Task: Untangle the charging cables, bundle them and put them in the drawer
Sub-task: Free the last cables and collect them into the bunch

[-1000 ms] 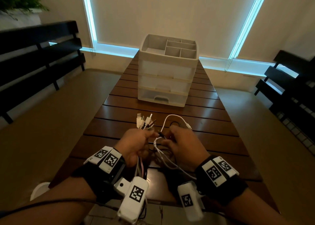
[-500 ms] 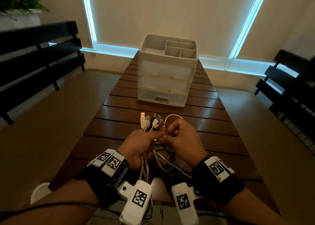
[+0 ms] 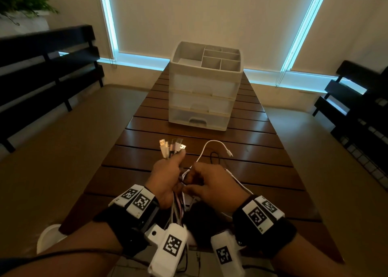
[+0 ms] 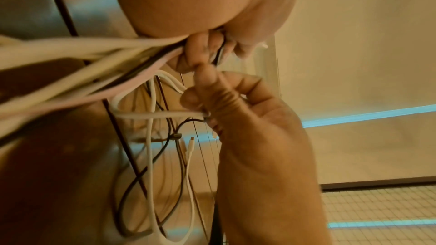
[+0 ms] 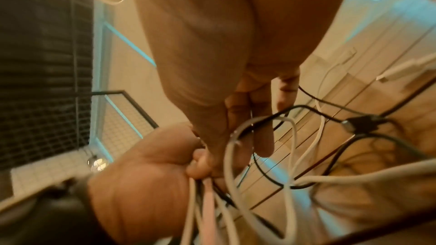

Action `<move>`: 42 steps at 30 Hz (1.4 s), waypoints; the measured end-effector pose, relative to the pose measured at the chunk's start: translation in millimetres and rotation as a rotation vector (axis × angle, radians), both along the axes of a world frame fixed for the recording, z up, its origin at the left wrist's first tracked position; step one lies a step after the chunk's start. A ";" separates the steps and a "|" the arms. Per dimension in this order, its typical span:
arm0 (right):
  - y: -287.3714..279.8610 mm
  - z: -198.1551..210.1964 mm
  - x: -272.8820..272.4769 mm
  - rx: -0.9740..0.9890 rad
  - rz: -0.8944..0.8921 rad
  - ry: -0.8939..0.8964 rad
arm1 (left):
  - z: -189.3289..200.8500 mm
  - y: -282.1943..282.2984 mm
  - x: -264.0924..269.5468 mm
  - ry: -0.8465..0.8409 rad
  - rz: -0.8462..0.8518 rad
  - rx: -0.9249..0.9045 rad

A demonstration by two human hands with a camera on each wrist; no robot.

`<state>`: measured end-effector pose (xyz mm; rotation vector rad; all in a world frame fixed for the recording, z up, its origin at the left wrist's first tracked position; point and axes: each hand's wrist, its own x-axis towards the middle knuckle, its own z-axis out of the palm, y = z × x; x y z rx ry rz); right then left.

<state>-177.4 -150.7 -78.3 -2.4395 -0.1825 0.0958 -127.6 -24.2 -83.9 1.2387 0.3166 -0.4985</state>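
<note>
Several charging cables (image 3: 171,148) stand bunched in my left hand (image 3: 168,173), their USB plugs fanned out above the thumb. Their tails hang below the fist (image 4: 94,59). My right hand (image 3: 197,182) is close beside it and pinches a white and a black cable (image 4: 165,115) between thumb and fingers. A white cable end (image 3: 228,152) arcs out onto the wooden table (image 3: 262,151), next to a black loop (image 3: 214,158). A black connector (image 5: 361,124) hangs among the tangled loops. The white drawer unit (image 3: 204,92) stands farther back, its three drawers closed.
The unit has an open divided tray (image 3: 212,59) on top and a handle (image 3: 197,121) on its bottom drawer. Dark benches (image 3: 46,62) flank the table on both sides. A white round object (image 3: 49,237) sits on the floor at lower left.
My right hand has drawn back from the plug ends toward me. The white cable end now loops out to the right on the table. The left hand keeps its grip on the bunch.
</note>
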 end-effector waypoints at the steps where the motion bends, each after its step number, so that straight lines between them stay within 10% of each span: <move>1: -1.4 -2.0 -0.1 -0.066 0.028 -0.018 | 2.5 0.4 1.2 -0.004 0.046 -0.006; 13: -32.6 -20.2 7.9 -0.342 -0.067 -0.050 | 21.3 23.2 24.7 -0.047 0.256 -0.269; 18: -34.2 -15.3 5.8 -0.535 -0.081 -0.075 | 39.3 26.1 20.8 -0.228 0.025 0.072; 32: -28.1 -1.5 7.9 -0.195 -0.089 -0.294 | 12.1 6.3 -1.7 -0.434 -0.378 0.507; 42: -61.6 -1.4 15.4 0.392 -0.328 -0.123 | 30.0 39.4 25.3 -0.394 0.023 0.534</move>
